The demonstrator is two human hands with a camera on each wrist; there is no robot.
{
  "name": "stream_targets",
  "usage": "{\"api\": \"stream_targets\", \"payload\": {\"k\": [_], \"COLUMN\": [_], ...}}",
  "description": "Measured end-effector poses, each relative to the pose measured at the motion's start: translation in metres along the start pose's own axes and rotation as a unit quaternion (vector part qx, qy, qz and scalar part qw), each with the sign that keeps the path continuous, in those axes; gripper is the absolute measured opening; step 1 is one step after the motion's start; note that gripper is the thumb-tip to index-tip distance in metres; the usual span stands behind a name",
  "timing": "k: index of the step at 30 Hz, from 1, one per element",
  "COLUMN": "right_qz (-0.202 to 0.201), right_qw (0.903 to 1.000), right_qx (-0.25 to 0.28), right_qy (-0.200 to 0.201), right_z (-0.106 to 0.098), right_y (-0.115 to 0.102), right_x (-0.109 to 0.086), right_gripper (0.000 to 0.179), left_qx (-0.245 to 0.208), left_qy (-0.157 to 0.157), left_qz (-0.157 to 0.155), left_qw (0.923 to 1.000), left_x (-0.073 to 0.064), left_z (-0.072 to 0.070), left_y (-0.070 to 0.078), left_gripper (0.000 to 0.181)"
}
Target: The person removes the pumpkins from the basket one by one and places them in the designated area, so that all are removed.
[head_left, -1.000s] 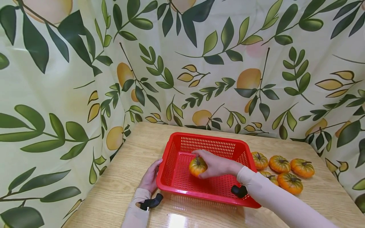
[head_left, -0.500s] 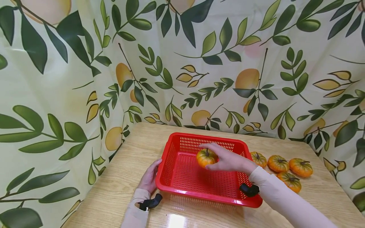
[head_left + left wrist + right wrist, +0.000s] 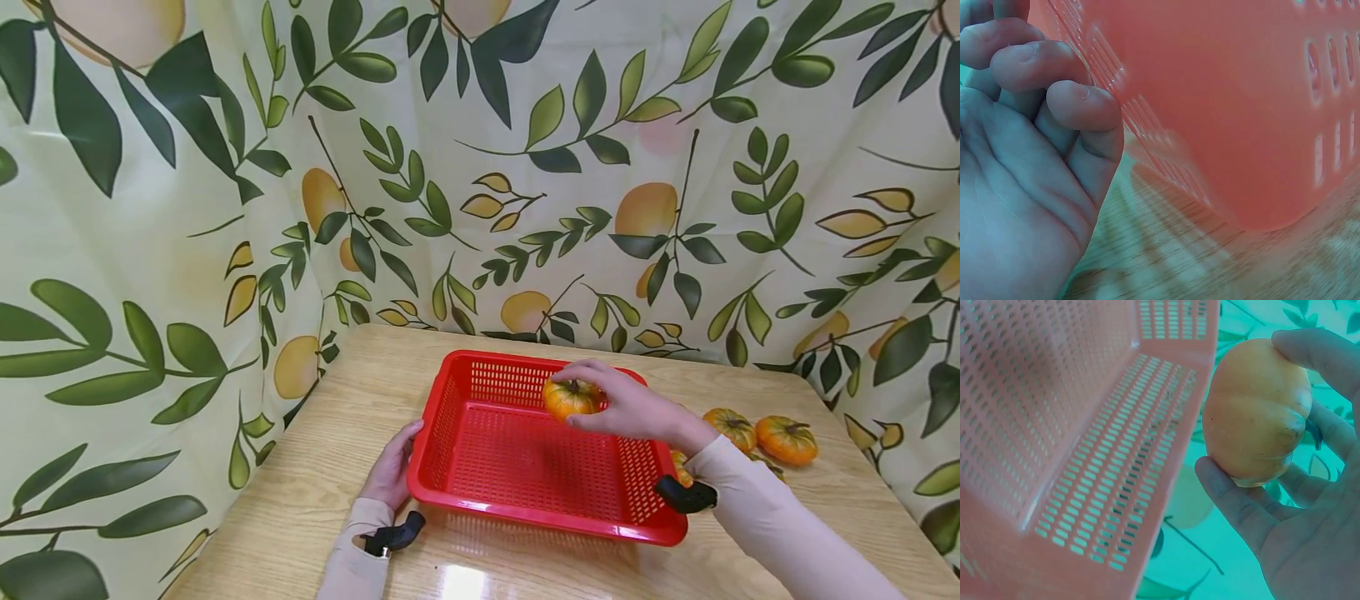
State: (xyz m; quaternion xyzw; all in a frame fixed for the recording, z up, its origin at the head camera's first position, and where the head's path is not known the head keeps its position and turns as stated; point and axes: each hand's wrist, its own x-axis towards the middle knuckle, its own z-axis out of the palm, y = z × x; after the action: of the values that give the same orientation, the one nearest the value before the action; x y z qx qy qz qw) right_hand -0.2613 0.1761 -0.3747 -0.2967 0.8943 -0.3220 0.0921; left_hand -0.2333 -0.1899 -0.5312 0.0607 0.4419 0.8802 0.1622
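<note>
A small orange-green pumpkin [image 3: 572, 400] is held in my right hand [image 3: 626, 404] above the back right part of the red plastic basket [image 3: 525, 508]. In the right wrist view, thumb and fingers grip the pumpkin [image 3: 1257, 412] from its sides, beside the perforated basket wall [image 3: 1110, 469]. At the basket's left end, my left hand [image 3: 393, 467] holds the rim. The left wrist view has its curled fingers [image 3: 1079, 106] against the outside of the basket [image 3: 1222, 112]. The basket's visible floor bears no pumpkin.
Several more pumpkins lie on the wooden table to the right of the basket, among them one pumpkin [image 3: 786, 440] at the far right; the right forearm partly hides others. A patterned cloth [image 3: 450, 192] hangs behind and at the left of the table [image 3: 300, 500].
My right hand has lifted the pumpkin from low inside the basket and carried it right and toward the back. The left hand has stayed on the basket's left rim.
</note>
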Motion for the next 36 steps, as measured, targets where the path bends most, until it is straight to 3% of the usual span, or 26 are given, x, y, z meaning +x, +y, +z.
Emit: {"api": "stream_targets", "payload": {"k": [9, 18, 24, 30, 36], "right_qz": [0.022, 0.032, 0.033, 0.043, 0.071], "right_qw": [0.9995, 0.9971, 0.996, 0.9927, 0.9895], "right_qx": [0.01, -0.024, -0.028, -0.07, -0.071], "right_qy": [0.021, 0.065, 0.078, 0.089, 0.104], "right_z": [-0.018, -0.032, -0.042, -0.053, -0.061], "right_y": [0.007, 0.014, 0.02, 0.023, 0.028], "right_x": [-0.019, -0.04, -0.055, -0.068, -0.083], "right_gripper": [0.058, 0.057, 0.057, 0.058, 0.058], "left_qx": [0.001, -0.002, 0.003, 0.001, 0.0], "left_qy": [-0.018, -0.021, -0.008, 0.012, -0.011], "left_qz": [0.002, 0.001, -0.004, -0.013, -0.008], "left_qw": [0.9998, 0.9998, 1.0, 0.9998, 0.9999], "left_x": [0.0, -0.001, -0.001, -0.001, -0.001], "left_z": [0.001, 0.0, 0.0, 0.001, 0.0], "left_y": [0.0, 0.001, 0.001, 0.001, 0.002], "left_gripper": [0.027, 0.03, 0.03, 0.027, 0.03]}}
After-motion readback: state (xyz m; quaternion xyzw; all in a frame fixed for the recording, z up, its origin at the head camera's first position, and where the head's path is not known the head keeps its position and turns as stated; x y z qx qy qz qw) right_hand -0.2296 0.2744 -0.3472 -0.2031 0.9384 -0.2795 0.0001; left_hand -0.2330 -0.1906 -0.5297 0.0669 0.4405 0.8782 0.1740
